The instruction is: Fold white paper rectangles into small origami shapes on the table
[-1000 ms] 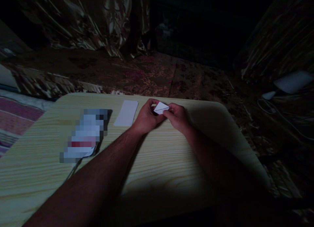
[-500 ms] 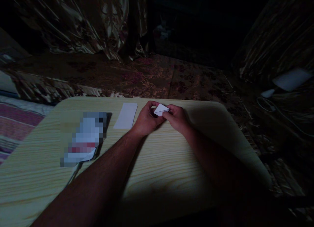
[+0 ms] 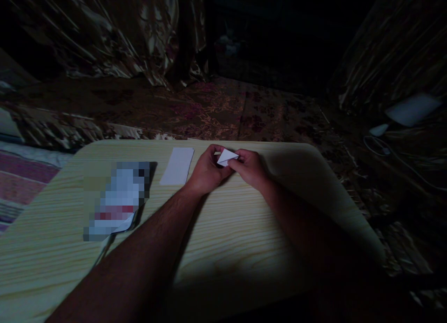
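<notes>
A small piece of folded white paper (image 3: 227, 156) is held between my two hands near the far edge of the table. My left hand (image 3: 210, 170) grips it from the left, fingers curled around behind. From the right, my right hand (image 3: 248, 167) pinches it, with the thumb lying on the front face near a diagonal fold line. Left of my left hand, a white rectangular stack of paper (image 3: 177, 166) lies flat on the table.
The pale wood-grain table (image 3: 223, 239) has rounded corners. On its left lies a pixel-blurred device (image 3: 120, 197) with a cable. Patterned curtains (image 3: 139, 29) and brown fabric (image 3: 209, 108) are behind. A white object (image 3: 414, 109) with a cord stands at right; striped bedding (image 3: 24, 183) at left.
The folded paper has tilted slightly in my fingers. The whole view has shifted a little, so the table's things appear slightly further left. Both hands keep their grip.
</notes>
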A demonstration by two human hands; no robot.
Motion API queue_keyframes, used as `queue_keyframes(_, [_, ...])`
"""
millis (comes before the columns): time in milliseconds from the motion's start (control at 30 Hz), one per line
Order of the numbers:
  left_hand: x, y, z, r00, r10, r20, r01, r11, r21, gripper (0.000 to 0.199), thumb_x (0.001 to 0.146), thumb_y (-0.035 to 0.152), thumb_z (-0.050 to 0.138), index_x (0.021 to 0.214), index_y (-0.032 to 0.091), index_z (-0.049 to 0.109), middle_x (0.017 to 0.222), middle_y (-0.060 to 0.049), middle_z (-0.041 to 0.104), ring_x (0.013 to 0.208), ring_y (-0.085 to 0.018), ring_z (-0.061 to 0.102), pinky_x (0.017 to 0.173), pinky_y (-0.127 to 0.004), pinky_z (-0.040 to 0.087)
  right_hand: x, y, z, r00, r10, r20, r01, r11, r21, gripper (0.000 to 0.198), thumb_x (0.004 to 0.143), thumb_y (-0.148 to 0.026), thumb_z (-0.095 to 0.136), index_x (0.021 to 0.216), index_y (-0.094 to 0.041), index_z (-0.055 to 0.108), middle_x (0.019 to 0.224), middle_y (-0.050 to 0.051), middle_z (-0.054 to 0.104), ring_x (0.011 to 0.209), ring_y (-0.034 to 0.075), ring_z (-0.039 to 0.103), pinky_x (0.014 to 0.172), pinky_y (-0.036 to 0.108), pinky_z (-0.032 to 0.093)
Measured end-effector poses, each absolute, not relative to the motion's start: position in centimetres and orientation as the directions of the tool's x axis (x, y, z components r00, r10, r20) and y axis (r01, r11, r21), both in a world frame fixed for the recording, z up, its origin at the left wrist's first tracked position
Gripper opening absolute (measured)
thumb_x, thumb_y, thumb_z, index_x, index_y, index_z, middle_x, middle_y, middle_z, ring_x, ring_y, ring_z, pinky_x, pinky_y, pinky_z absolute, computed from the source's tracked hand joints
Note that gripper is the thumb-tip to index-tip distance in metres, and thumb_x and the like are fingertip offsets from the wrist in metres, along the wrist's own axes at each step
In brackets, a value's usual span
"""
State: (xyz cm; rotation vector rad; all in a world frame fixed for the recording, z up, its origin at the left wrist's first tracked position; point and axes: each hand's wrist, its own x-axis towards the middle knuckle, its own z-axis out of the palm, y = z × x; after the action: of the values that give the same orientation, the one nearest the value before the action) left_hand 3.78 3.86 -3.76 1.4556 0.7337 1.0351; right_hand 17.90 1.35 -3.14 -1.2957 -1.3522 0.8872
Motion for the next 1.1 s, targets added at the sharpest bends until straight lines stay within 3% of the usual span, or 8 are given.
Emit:
queue_keyframes(500, [3.75,3.85,-3.42,0.371,0.912,0.173,-0.098,-0.147,0.984,0.053,0.059,0.026,0.078,0.102,0.016,0.049,0.081,-0.003,0.067,0.060,-0.010,0.058,0.052,-0.019,0.043,18.31,1.35,-3.25,0.083,0.988,0.133,0.179,0.117,-0.977,0.010,0.069,-0.025,0.060,0.072,-0.016,0.058,0.051,-0.006,0.047,0.046,0.007,0.037,0.043,0.021,0.022])
queue_keyframes(933, [3.64,4.28,-3.88,0.349,0.925,0.151,-0.152,-0.103,0.983,0.048,0.060,0.023,0.077,0.100,0.017,0.051,0.073,0.001,0.063,0.058,-0.009,0.056,0.054,-0.019,0.041,18.39,1.43,-2.86,0.074,0.991,0.114,0.130,0.104,-0.986,0.010,0.065,-0.022,0.059,0.073,-0.015,0.059,0.051,-0.007,0.049,0.046,0.006,0.039,0.046,0.020,0.026])
queue_keyframes(1100, [3.71,4.30,-3.84,0.321,0.934,0.156,-0.159,-0.109,0.981,0.045,0.059,0.021,0.077,0.096,0.018,0.052,0.077,0.000,0.065,0.061,-0.011,0.057,0.056,-0.021,0.041,18.31,1.28,-2.71,0.081,0.990,0.115,0.151,0.101,-0.983,0.011,0.065,-0.025,0.060,0.065,-0.018,0.051,0.049,-0.007,0.047,0.044,0.007,0.038,0.045,0.021,0.025])
